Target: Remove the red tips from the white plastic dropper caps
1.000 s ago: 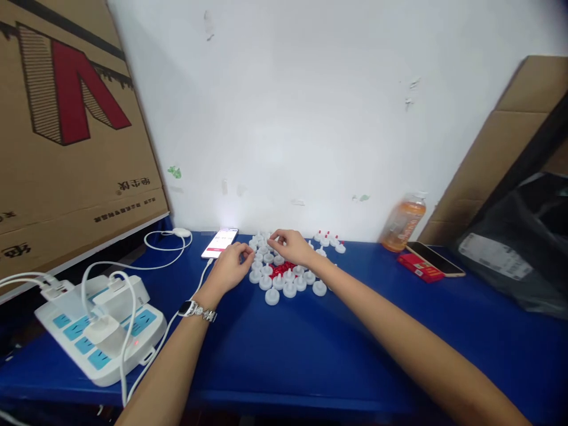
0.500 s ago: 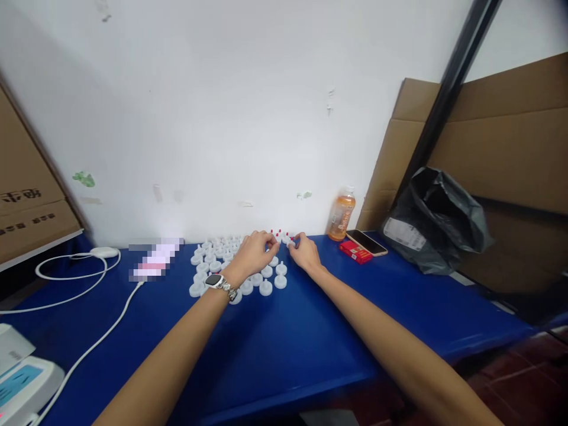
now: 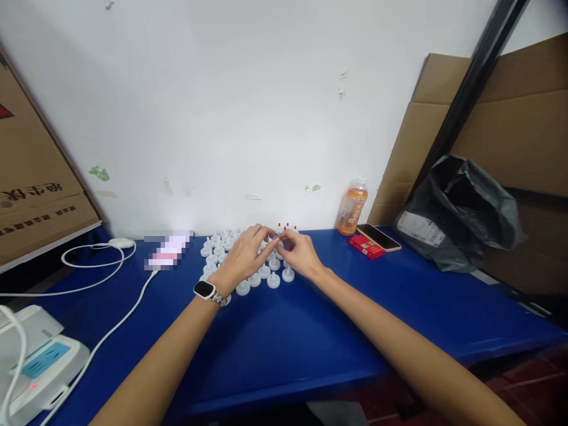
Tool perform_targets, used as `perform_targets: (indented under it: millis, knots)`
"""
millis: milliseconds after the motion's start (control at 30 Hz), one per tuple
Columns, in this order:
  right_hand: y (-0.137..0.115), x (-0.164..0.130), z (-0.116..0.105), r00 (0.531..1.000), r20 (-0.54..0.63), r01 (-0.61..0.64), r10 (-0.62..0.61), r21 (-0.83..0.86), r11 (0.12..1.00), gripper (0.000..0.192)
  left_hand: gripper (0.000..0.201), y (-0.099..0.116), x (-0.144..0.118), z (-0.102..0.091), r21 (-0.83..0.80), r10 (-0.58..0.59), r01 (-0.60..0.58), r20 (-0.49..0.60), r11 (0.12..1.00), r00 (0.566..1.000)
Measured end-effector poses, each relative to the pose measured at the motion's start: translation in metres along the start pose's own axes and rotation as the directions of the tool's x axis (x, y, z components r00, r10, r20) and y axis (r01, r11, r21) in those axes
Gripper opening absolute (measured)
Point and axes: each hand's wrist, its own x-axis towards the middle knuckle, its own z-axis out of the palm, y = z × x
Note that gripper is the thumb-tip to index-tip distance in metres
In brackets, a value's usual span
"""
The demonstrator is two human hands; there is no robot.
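Note:
Several small white round caps [image 3: 242,287] with a peg on top stand in a cluster on the blue table [image 3: 288,343], near the wall. A few at the back have red tips [image 3: 287,226]. My left hand [image 3: 242,257], with a watch on the wrist, reaches over the cluster, fingers curled and pinching. My right hand [image 3: 299,253] meets it fingertip to fingertip above the caps. Both seem to pinch one small white cap between them; the fingers hide it.
A phone [image 3: 168,251] on a white cable lies at the left, a white power strip [image 3: 35,361] at the near left. An orange drink bottle [image 3: 352,207], a red box [image 3: 366,247] with a phone on it and a black bag [image 3: 457,213] are at the right. Cardboard leans on both sides.
The view swung to the right, then slightly back. Both hands shifted rightwards over the caps and now meet at their fingertips near the red-tipped ones.

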Motion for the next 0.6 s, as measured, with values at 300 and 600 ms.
perform_targets:
  millis: [300, 600]
  knots:
    - [-0.069, -0.007, 0.035, 0.998, 0.022, 0.049, -0.053, 0.168, 0.985, 0.013, 0.033, -0.031, -0.037, -0.034, 0.171, 0.028, -0.043, 0.090, 0.984, 0.996]
    - [-0.053, 0.007, 0.044, 0.985, -0.018, 0.173, -0.174, -0.043, 0.984, 0.017, 0.043, -0.056, -0.058, -0.050, -0.138, -0.366, 0.347, -0.144, 0.928, 0.919]
